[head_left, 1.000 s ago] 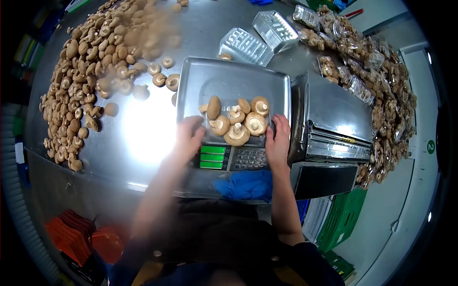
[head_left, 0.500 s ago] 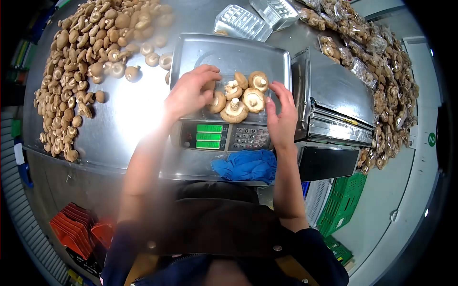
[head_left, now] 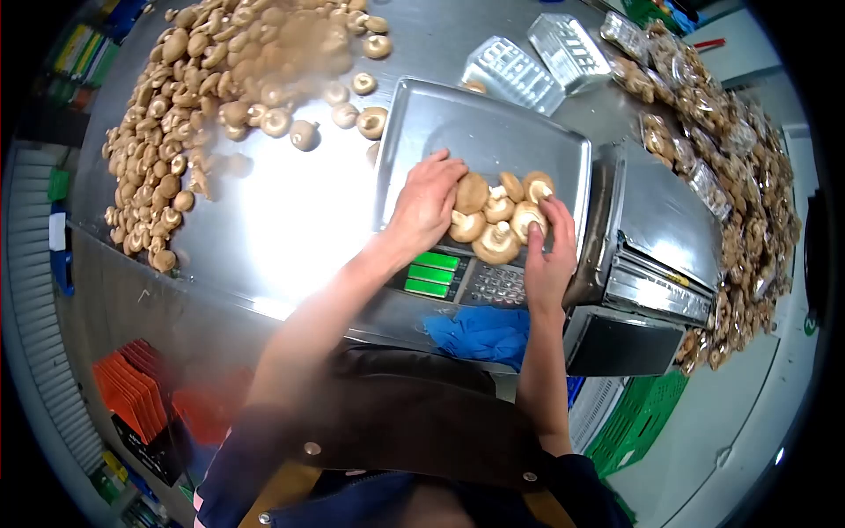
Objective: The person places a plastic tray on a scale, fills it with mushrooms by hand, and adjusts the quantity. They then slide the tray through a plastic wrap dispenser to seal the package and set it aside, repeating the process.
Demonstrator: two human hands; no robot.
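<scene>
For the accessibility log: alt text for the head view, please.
Both hands, left hand and right hand, rest on a cluster of mushrooms on a metal scale. A big mushroom pile lies to the left, bagged mushrooms to the right.

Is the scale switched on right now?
On. The scale's three display windows glow bright green beside the keypad; the digits are unreadable.

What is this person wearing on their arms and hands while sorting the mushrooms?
Nothing covers the left hand or the right hand: no gloves, and no rings or watch that I can make out. Both forearms are bare too. Dark navy sleeves are pushed up to about the elbows, and a dark brown apron with small round studs covers the chest.
</scene>
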